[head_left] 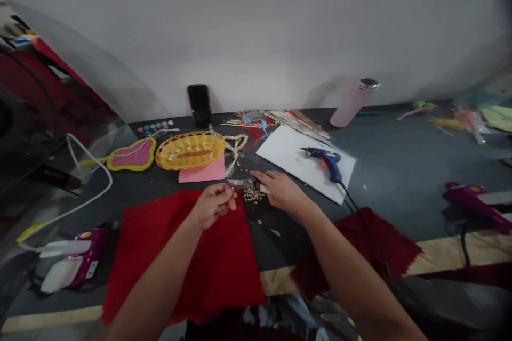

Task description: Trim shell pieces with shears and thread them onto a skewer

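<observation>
My right hand is wrapped round the pale handle of pruning shears, whose dark blades point left. Just left of the blade tips, my left hand is closed in a pinch at something small and pale, too small to name. A small heap of pale cut bits lies on the dark table under the shears. Beneath my left hand and forearm spreads a red cloth. Beyond the hands, a beaded string with a tassel rests beside a yellow woven basket holding a few pale pieces.
A blue glue gun lies on a white board, its cord trailing right. A phone and pink bottle stand at the back. Thin sticks lie between them. A pink-yellow fan and purple device are left.
</observation>
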### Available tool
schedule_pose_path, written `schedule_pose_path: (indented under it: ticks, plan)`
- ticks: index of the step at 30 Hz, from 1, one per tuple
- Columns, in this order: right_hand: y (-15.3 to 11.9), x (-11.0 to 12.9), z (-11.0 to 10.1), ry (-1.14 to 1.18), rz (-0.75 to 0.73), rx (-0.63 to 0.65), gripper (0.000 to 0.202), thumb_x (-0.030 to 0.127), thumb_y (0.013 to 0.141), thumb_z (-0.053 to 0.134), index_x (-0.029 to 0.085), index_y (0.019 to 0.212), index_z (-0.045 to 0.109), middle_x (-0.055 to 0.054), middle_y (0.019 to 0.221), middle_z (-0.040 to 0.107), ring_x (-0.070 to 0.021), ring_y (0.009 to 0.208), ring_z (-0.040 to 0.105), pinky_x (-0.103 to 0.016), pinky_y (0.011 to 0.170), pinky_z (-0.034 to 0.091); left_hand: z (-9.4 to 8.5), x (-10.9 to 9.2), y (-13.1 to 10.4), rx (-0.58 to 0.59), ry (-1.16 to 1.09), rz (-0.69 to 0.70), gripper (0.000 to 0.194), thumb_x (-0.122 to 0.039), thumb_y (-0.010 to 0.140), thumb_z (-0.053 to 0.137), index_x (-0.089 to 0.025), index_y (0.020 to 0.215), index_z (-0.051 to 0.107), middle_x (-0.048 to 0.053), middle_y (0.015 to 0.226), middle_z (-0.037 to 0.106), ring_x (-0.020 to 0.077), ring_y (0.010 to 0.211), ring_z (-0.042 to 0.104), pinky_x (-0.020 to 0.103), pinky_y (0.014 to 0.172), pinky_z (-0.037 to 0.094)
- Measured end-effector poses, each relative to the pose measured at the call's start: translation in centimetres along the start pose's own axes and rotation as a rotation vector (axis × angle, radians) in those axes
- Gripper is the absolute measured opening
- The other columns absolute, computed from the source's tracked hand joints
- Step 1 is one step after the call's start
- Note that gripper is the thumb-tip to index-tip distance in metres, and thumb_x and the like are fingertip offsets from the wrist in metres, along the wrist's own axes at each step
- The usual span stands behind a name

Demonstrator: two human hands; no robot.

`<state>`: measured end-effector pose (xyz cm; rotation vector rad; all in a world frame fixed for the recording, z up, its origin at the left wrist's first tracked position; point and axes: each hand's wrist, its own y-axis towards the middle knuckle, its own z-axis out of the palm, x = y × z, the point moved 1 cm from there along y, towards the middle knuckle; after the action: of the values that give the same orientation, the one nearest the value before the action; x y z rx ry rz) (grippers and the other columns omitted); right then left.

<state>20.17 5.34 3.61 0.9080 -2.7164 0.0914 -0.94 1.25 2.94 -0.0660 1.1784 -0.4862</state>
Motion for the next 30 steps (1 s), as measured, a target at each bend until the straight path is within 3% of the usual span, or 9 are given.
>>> schedule_pose_path:
  ticks: [8,14,17,25,30]
  plan:
    - [0.2,0.3,0.3,-0.046,0.048,0.013,0.058,0.014,0.077,0.042,0.024,0.133,0.034,-0.008,0.105,0.058,-0.02,0.093,0.054,-0.029,0.082,0.037,-0.4,0.4,0.1,0.004,-0.052,0.03,0.021,-0.032,0.077,0.059,-0.012,0.074,0.053,0.001,0.053,0.058,-0.0012,0.033,0.021,0.015,0.036,0.011]
    - [0.1,0.2,0.5,-0.116,0.056,-0.028,0.066,0.011,0.074,0.042,0.024,0.137,0.028,-0.009,0.108,0.055,-0.0218,0.098,0.05,-0.033,0.086,0.035,0.0,0.6,0.5,-0.149,0.094,0.191,0.022,-0.034,0.076,0.06,-0.012,0.076,0.054,0.004,0.066,0.064,0.0021,0.041,0.036,0.016,0.041,0.021]
    - [0.1,0.3,0.2,-0.091,0.025,-0.027,0.068,0.01,0.073,0.042,0.023,0.138,0.026,-0.009,0.11,0.054,-0.0221,0.1,0.048,-0.034,0.086,0.034,0.4,0.3,0.3,-0.179,0.128,0.23,0.021,-0.032,0.075,0.062,-0.012,0.073,0.055,0.003,0.062,0.063,0.0023,0.042,0.036,0.017,0.042,0.023]
    - [0.0,0.0,0.1,0.009,-0.037,-0.008,0.073,0.01,0.07,0.043,0.023,0.139,0.024,-0.009,0.117,0.051,-0.0217,0.106,0.045,-0.035,0.088,0.034,0.4,-0.3,-0.3,-0.037,0.012,0.071,0.021,-0.031,0.074,0.062,-0.011,0.071,0.055,0.001,0.051,0.057,0.0,0.034,0.024,0.016,0.038,0.013]
    - [0.1,0.4,0.3,-0.008,-0.015,-0.024,0.062,0.013,0.076,0.042,0.022,0.137,0.03,-0.01,0.111,0.055,-0.0215,0.101,0.049,-0.034,0.086,0.036,-0.2,-0.1,-0.2,0.013,-0.048,0.016,0.019,-0.029,0.076,0.062,-0.011,0.072,0.054,-0.001,0.051,0.055,-0.0009,0.034,0.022,0.016,0.037,0.011]
